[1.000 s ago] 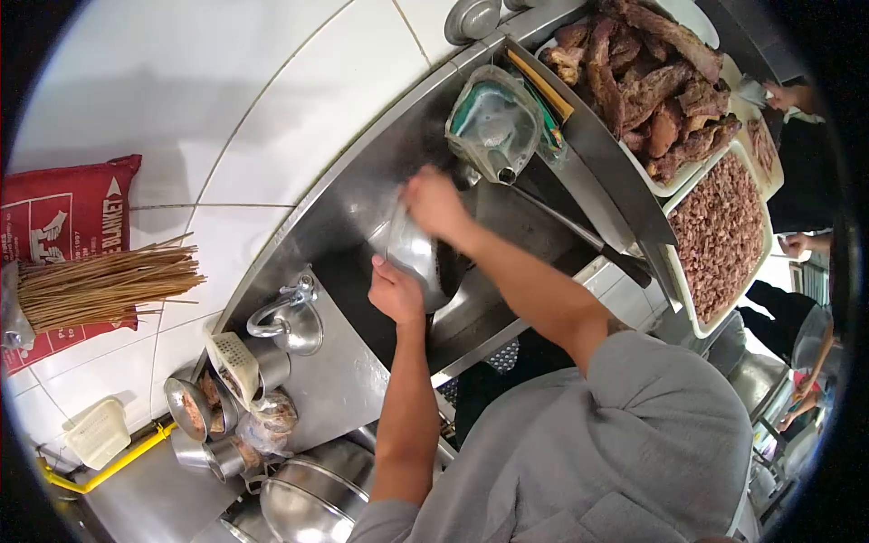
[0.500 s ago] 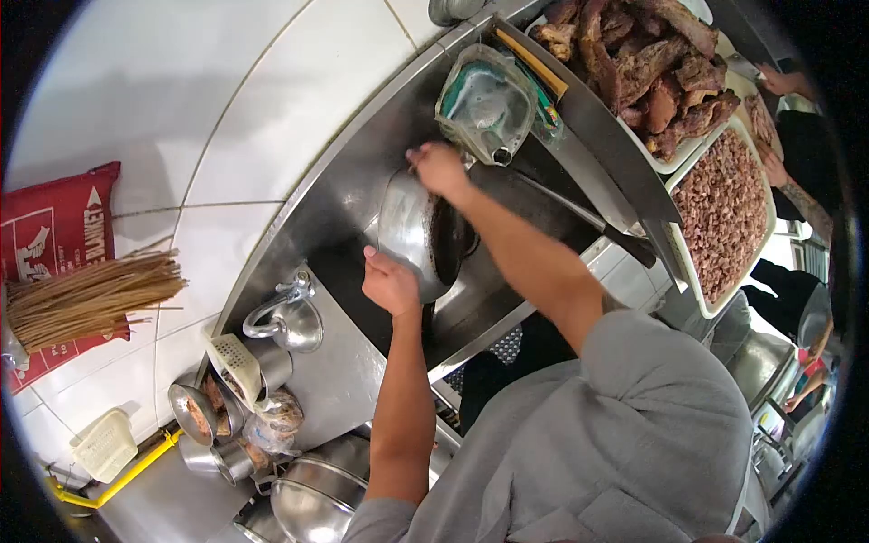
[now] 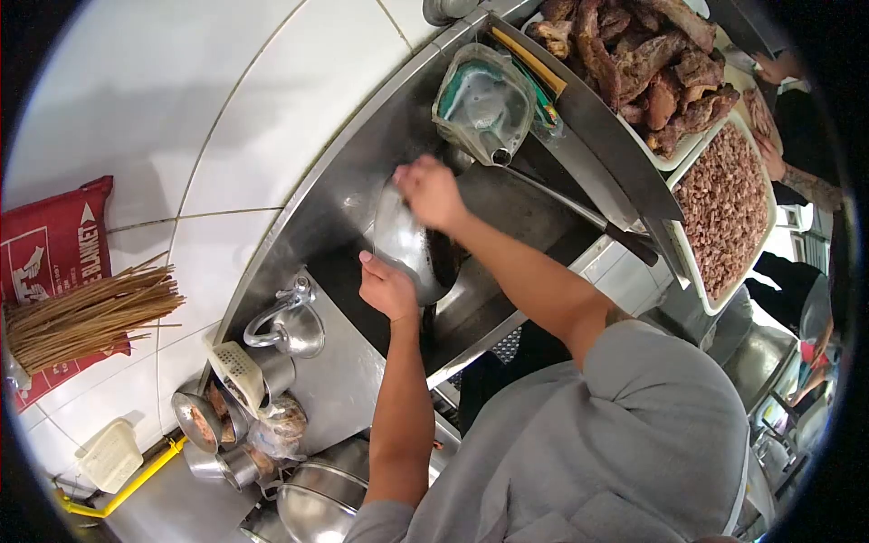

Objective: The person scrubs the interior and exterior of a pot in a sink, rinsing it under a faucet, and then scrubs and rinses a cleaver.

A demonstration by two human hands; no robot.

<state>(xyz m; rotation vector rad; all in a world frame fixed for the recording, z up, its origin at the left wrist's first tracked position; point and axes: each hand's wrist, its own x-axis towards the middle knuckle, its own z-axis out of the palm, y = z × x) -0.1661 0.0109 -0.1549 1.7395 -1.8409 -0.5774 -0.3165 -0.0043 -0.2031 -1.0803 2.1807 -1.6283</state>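
A round metal pan [image 3: 412,249] is tilted on its side over the steel sink [image 3: 339,204], its dark opening turned to the right. My left hand [image 3: 389,285] grips the pan's lower rim, the thumb on the metal. At the pan's upper side is my right hand [image 3: 430,193], blurred, its fingers curled; what they hold, if anything, is hidden. Just above it, a cut clear plastic container [image 3: 486,100] with cloudy liquid sits in the sink. A long-handled tool [image 3: 579,213] lies across the sink to the right.
Trays of cooked meat [image 3: 647,68] and chopped meat [image 3: 727,213] stand at the upper right. A faucet [image 3: 290,317], small pots and metal bowls [image 3: 317,498] are lower left. Wooden sticks [image 3: 100,303] lie beside a red fire-blanket pouch [image 3: 59,240]. A co-worker's hands [image 3: 774,109] are at the far right.
My right hand has moved slightly left and down over the pan's surface. My left hand still grips the rim, and the pan has shifted slightly.
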